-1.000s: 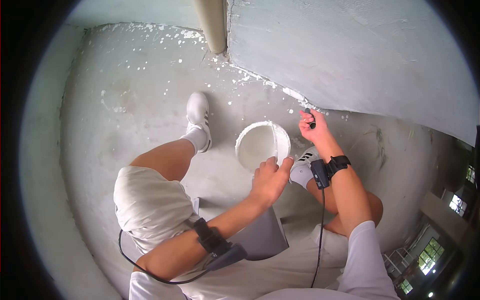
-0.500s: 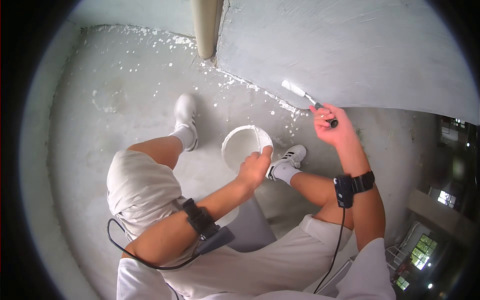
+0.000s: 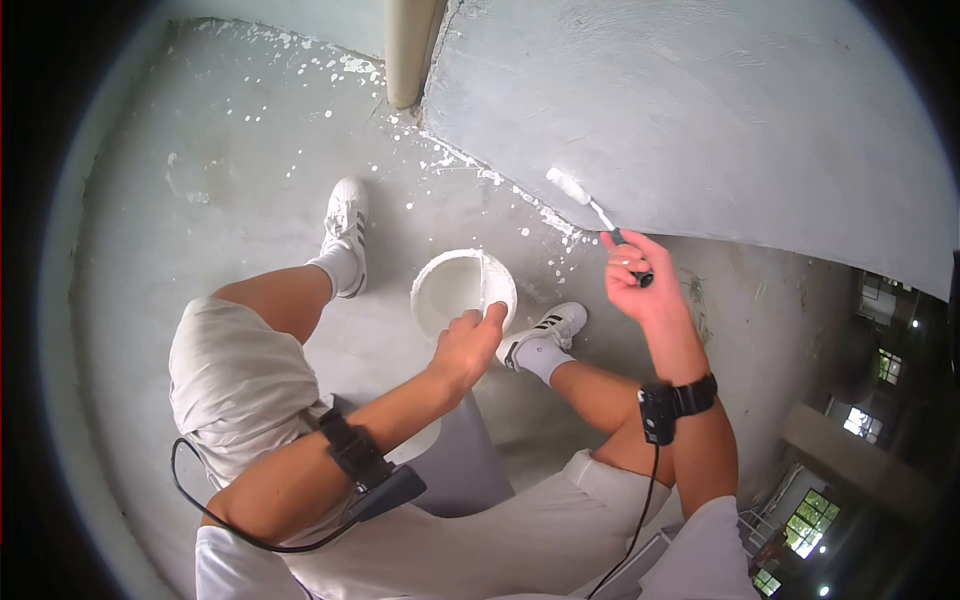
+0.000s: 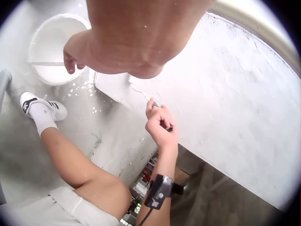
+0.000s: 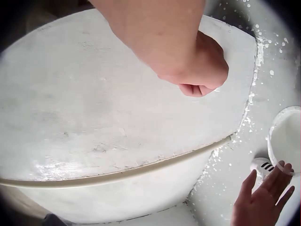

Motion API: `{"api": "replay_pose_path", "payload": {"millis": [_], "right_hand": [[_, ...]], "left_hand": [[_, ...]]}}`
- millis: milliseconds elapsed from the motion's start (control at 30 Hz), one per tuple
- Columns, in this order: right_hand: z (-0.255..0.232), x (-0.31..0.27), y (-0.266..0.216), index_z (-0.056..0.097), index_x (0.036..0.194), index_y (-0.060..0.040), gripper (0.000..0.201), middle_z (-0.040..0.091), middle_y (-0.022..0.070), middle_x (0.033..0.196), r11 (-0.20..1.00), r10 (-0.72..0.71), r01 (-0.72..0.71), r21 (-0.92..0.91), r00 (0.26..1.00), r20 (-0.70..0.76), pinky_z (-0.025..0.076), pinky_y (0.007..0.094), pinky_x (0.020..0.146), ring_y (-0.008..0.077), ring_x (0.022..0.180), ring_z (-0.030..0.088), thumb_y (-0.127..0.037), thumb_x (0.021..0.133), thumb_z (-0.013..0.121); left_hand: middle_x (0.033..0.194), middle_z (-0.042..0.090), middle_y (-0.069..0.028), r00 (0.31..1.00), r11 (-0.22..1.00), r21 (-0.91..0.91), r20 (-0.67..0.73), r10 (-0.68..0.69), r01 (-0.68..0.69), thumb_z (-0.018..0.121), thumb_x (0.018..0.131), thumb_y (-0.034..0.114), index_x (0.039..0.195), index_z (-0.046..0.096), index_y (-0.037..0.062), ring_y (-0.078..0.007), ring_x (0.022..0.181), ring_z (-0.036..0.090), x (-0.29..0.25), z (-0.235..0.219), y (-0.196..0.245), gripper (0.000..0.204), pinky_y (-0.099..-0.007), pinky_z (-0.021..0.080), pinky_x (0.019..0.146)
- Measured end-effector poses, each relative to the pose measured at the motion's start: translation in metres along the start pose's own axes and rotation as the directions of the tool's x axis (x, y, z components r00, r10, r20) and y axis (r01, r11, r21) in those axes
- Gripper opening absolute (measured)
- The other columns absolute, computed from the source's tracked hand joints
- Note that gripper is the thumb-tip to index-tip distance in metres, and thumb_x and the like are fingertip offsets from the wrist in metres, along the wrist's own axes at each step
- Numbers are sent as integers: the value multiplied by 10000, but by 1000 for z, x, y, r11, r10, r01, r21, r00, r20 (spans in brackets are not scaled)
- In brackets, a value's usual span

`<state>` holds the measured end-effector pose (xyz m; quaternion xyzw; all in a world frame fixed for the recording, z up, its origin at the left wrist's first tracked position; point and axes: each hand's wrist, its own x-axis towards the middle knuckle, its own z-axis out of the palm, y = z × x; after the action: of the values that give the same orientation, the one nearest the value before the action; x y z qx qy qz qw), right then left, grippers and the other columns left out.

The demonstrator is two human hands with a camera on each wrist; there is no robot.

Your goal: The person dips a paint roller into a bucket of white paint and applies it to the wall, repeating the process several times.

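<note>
My right hand (image 3: 640, 285) grips the dark handle of a small paint roller (image 3: 570, 187). Its white sleeve lies over the foot of the pale grey wall (image 3: 700, 130), just above the floor line. In the right wrist view, the forearm and fist hide the roller. A white bucket (image 3: 440, 295) stands on the floor between the feet, its rim crusted with paint and whiter paint along one side inside. At the near rim is my left hand (image 3: 470, 345). The right wrist view shows the fingers (image 5: 270, 181) of that hand fairly straight and spread, tips at the rim.
White paint spots (image 3: 440, 155) dot the floor along the wall's base. A beige pipe (image 3: 405, 60) comes down at the wall corner. One shoe (image 3: 345, 235) stands left of the bucket, another shoe (image 3: 555, 328) close on its right. A grey seat (image 3: 460, 465) is beneath the person.
The right hand has lifted the roller from the wall's base, where it was mostly hidden, onto the wall, then slid it slightly down. The left hand stays at the bucket; the head view shifts.
</note>
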<state>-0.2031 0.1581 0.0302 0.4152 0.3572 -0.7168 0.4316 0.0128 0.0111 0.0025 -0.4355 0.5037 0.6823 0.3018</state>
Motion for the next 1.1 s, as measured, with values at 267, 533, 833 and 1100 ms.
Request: {"api": "replay_pose_path", "payload": {"millis": [267, 533, 833, 1100], "right_hand": [[-31, 163, 18, 485, 1016, -3, 191, 411, -65, 541, 1000, 8, -3, 25, 982, -189, 258, 226, 449, 42, 438, 362, -100, 879, 576], [-45, 182, 33, 489, 992, -7, 166, 424, -56, 546, 999, -36, 39, 17, 988, -149, 270, 236, 459, 54, 450, 368, -89, 871, 570], [0, 38, 2, 481, 1055, 41, 249, 425, -47, 563, 988, 10, -27, -153, 994, -109, 272, 229, 456, 52, 466, 377, -94, 871, 582], [-1, -15, 85, 505, 1035, -18, 209, 420, -46, 585, 981, -58, 74, -179, 994, 92, 274, 234, 449, 61, 469, 364, -118, 878, 600]], "left_hand": [[1092, 614, -266, 998, 993, 114, -55, 41, -34, 371, 905, 507, 1178, 553, -72, -419, 1077, 546, 3, -4, 10, 666, -443, 391, 955], [1080, 484, -102, 986, 982, -98, 5, -164, 163, 420, 871, 606, 1187, 489, 9, -214, 1076, 444, 13, -5, 9, 679, -356, 331, 959], [1195, 464, -123, 996, 966, -244, 28, -81, 85, 494, 831, 544, 1283, 420, 7, -233, 1173, 410, -1, 3, 11, 706, -374, 321, 998], [1362, 421, -193, 999, 972, -235, 30, 19, -11, 578, 819, 396, 1376, 360, -7, -291, 1274, 379, 15, 0, 2, 721, -413, 288, 1065]]}}
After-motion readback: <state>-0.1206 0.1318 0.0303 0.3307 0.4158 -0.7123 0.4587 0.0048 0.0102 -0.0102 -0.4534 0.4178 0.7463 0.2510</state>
